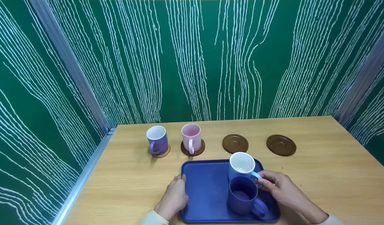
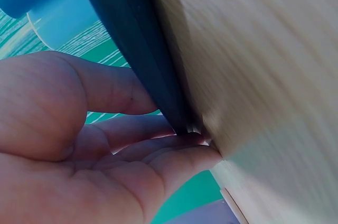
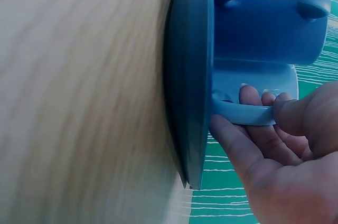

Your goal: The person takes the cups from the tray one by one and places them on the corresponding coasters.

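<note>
My right hand pinches the handle of a light blue mug with a white inside; the right wrist view shows thumb and fingers around that handle. The mug stands at the far right part of a blue tray. Just in front of it on the tray is a dark blue mug, its handle turned to the near right. My left hand holds the tray's left edge. In the left wrist view the thumb lies against the tray rim, with fingertips at its underside.
Behind the tray, a purple mug stands on a light wooden coaster and a pink mug on a brown coaster. Two bare brown coasters lie to their right. A green, white-lined wall borders the wooden table.
</note>
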A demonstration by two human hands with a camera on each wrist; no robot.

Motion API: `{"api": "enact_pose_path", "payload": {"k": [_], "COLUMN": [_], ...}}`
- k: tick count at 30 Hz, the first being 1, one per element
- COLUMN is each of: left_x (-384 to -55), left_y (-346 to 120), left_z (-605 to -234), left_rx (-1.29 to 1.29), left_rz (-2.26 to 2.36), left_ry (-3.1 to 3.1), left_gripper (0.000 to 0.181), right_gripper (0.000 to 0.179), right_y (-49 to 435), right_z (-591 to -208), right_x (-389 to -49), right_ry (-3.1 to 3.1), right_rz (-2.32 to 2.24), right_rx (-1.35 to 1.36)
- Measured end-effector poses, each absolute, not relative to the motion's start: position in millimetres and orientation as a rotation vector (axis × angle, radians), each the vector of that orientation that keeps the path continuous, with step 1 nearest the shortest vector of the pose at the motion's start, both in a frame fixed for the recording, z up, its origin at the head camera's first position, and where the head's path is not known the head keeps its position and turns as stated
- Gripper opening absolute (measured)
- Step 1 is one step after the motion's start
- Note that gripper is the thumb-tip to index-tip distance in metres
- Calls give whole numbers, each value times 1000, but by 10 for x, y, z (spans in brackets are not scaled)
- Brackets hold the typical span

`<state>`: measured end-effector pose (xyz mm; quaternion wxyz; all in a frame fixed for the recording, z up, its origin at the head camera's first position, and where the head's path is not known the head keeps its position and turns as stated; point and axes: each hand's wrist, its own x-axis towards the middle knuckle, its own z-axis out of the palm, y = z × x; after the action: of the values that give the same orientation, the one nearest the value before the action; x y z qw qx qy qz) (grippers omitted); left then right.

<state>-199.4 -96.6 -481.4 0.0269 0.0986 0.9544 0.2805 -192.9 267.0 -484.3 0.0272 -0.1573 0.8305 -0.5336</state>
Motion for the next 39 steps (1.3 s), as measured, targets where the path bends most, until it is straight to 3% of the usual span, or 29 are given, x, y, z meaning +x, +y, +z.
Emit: {"api": "enact_pose_path", "payload": {"k": [39], "left_x": [-1976], "left_y": [-978], "left_z": [-4822], "left_rx": [360], "left_rz": [796], "left_ry": [3003], "left_gripper": [60], "right_gripper": [11], "right_y": [2634], "right_z": [-4800], "right_x": [-1894], "right_ry": [2537], "right_rz": [-1739], "right_rx": [-368]}}
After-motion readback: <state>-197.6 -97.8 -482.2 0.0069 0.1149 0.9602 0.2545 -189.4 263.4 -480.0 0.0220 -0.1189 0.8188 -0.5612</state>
